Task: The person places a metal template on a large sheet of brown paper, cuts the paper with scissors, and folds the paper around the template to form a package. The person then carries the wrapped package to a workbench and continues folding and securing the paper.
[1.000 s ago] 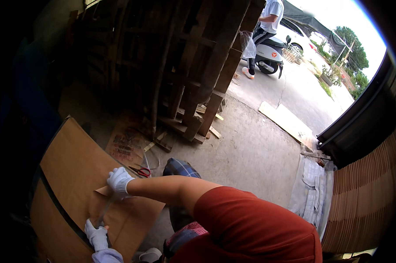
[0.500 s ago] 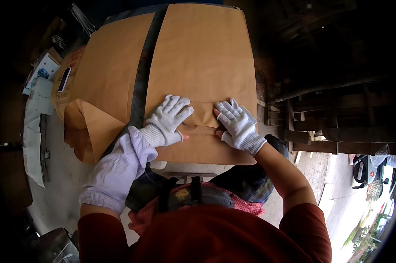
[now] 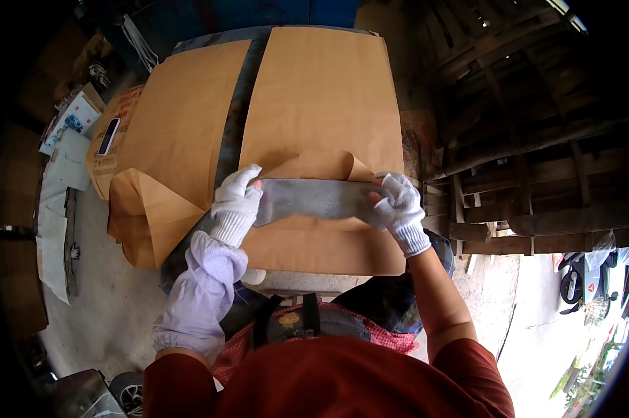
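Note:
A thin grey plate with a shallow notch in its near edge, perhaps sheet metal (image 3: 318,198), stretches between my two gloved hands. My left hand (image 3: 238,202) is closed on its left end, with bare fingertips showing. On the other end, my right hand (image 3: 401,207) pinches the plate between thumb and fingers. Beneath and beyond it lies a large brown kraft paper bag (image 3: 321,97) on the table. A folded flap (image 3: 325,165) of the bag stands up just behind the plate, and the paper's near end (image 3: 321,249) lies flat by my lap.
A second stack of brown paper (image 3: 182,104) lies to the left, its near corner (image 3: 137,216) folded open. A phone (image 3: 109,136) rests on printed paper at the far left. Wooden slats (image 3: 530,181) stand along the right. A white roll (image 3: 254,276) sits under the table's near edge.
Both hands have gone from lying flat on the folded paper to gripping the grey plate, which is now raised in view. The paper flap has lifted behind it.

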Demonstrator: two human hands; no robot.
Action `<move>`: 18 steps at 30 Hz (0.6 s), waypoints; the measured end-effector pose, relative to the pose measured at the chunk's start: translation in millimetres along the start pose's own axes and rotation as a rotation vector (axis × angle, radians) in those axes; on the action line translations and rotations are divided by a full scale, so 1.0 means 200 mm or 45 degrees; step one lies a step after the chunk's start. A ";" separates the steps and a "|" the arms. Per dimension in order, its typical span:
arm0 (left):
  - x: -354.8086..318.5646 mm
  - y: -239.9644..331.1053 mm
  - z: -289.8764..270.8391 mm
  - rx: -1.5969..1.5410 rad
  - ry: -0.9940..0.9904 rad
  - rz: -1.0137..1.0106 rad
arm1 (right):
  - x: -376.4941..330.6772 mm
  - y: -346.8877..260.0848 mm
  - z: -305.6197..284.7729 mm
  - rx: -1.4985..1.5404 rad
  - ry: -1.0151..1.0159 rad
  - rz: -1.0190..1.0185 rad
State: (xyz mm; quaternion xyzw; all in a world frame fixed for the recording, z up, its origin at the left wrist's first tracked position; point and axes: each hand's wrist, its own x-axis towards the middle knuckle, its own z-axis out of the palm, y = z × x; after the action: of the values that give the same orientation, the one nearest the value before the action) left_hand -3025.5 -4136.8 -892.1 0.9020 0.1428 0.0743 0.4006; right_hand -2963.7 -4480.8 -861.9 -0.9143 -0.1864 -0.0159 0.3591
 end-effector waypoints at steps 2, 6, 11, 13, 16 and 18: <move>-0.05 0.07 -0.08 0.589 -0.027 -0.035 | 0.01 -0.07 0.03 -0.453 0.013 -0.168; -0.05 0.14 -0.14 0.637 -0.211 -0.305 | 0.20 -0.12 0.03 -0.485 -0.141 0.177; 0.09 0.00 -0.20 0.213 -0.467 -0.374 | 0.44 0.19 -0.02 0.091 0.192 0.422; 0.11 -0.06 -0.19 0.204 -0.484 -0.325 | 0.46 0.28 0.00 -0.230 0.354 0.330; 0.07 -0.10 -0.24 0.093 -0.412 -0.351 | 0.37 0.25 0.03 -0.590 0.548 -0.174; 0.01 -0.11 -0.27 0.097 -0.235 -0.380 | 0.16 0.10 0.01 -0.468 -0.107 0.068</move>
State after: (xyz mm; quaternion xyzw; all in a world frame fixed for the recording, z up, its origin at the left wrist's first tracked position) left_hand -3040.9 -4083.5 -873.0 0.8882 0.2406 -0.0746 0.3842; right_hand -2927.8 -4482.5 -870.7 -0.9690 -0.1709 -0.0020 0.1782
